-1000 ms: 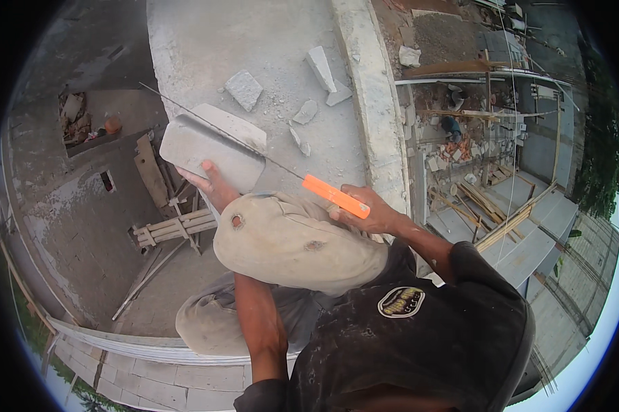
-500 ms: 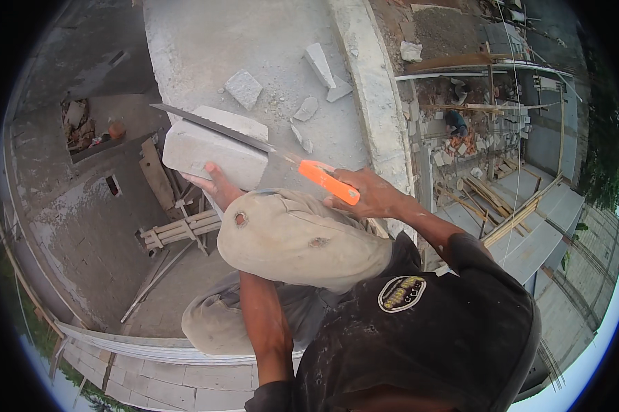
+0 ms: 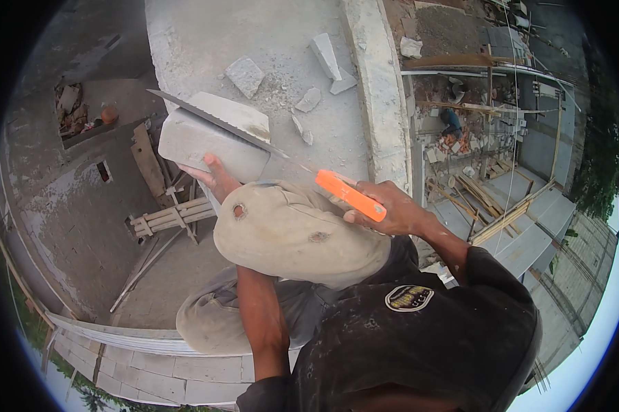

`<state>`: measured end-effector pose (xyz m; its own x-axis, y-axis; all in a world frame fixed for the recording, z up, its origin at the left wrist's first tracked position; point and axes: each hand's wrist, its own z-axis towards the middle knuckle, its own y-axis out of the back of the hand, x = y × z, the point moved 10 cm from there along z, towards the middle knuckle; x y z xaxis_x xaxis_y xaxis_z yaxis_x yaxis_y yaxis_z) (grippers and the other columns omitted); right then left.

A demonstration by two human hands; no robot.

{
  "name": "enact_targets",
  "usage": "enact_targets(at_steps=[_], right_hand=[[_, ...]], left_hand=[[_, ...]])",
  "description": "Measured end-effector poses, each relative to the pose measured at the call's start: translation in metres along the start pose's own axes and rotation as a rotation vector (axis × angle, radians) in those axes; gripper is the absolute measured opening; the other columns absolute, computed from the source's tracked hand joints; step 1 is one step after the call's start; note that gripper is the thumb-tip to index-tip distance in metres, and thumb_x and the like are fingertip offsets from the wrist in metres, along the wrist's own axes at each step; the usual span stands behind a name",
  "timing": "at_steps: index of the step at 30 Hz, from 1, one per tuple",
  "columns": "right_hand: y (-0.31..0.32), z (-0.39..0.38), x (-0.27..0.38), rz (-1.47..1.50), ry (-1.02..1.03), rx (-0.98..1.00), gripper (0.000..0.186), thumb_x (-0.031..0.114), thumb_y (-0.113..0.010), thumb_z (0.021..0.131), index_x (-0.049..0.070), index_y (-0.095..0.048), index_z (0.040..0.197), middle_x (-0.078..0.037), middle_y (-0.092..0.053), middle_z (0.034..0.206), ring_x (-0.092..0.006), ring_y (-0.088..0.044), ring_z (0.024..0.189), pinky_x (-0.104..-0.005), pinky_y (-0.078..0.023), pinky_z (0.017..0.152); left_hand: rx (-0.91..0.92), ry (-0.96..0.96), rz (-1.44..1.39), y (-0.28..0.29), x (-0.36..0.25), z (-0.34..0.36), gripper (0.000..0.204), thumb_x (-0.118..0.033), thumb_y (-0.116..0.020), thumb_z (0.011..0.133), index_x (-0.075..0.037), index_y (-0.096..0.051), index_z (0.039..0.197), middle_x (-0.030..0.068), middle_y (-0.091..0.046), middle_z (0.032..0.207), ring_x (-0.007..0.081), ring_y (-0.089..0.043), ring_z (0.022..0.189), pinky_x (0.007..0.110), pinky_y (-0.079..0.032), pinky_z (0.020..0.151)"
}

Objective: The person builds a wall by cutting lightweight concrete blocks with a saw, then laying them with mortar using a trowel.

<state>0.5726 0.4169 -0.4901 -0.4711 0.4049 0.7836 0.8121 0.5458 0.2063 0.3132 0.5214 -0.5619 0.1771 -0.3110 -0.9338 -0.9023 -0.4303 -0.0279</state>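
This is a building site outdoors. A bare grey wall (image 3: 59, 220) stands at 9 o'clock, broken grey chunks (image 3: 245, 77) lie at 11 o'clock, red brick bits (image 3: 455, 144) at 2 o'clock, and long wood sticks (image 3: 476, 192) at 3 o'clock.

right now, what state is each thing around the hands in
Pale block: cut or whole, unclear
Saw: held, blade across the block
Right hand: closed around the handle
Left hand: at the block's edge, grip partly hidden
Gray chunks: broken, lying on the slab
Trousers: holed
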Motion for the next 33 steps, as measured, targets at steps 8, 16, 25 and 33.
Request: enact_targets(at_steps=[8,16,25,33], right_hand=[[-0.010,0.070,-0.013,-0.006,0.069,-0.020,0.045,0.047,-0.066,0.089,0.003,-0.059,0.096,-0.011,-0.059,0.076,-0.0261,-0.056,0.067,-0.0400,-0.045,0.066],[0.006,0.060,-0.006,-0.068,0.099,-0.077,0.045,0.047,-0.065,0.089,0.003,-0.058,0.093,-0.008,-0.057,0.074,-0.0250,-0.055,0.068,-0.0382,-0.044,0.066],[-0.002,0.024,-0.003,0.042,-0.005,0.063,0.044,0.048,-0.063,0.090,0.004,-0.059,0.099,-0.014,-0.058,0.071,-0.0275,-0.055,0.066,-0.0408,-0.045,0.070],[-0.005,0.156,-0.036,-0.016,0.175,-0.055,0.052,0.054,-0.062,0.089,0.003,-0.059,0.099,-0.012,-0.060,0.082,-0.0260,-0.056,0.078,-0.0408,-0.044,0.072]], left_hand=[[0.029,-0.001,-0.003,0.004,0.002,0.006,0.104,-0.062,-0.059,0.086,-0.023,0.009,0.155,0.0157,-0.018,0.157,0.0320,-0.031,0.139,0.046,-0.034,0.111],[0.014,0.044,0.004,0.000,0.004,0.000,0.104,-0.060,-0.059,0.088,-0.023,0.011,0.155,0.0158,-0.018,0.156,0.0318,-0.030,0.140,0.046,-0.035,0.110],[0.016,0.046,-0.039,0.006,0.010,-0.001,0.109,-0.061,-0.064,0.084,-0.023,0.010,0.154,0.0150,-0.014,0.157,0.0318,-0.031,0.139,0.048,-0.034,0.111],[0.032,-0.118,0.084,0.012,-0.011,0.007,0.105,-0.051,-0.068,0.085,-0.022,0.004,0.155,0.0149,-0.016,0.157,0.0329,-0.025,0.142,0.049,-0.028,0.113]])
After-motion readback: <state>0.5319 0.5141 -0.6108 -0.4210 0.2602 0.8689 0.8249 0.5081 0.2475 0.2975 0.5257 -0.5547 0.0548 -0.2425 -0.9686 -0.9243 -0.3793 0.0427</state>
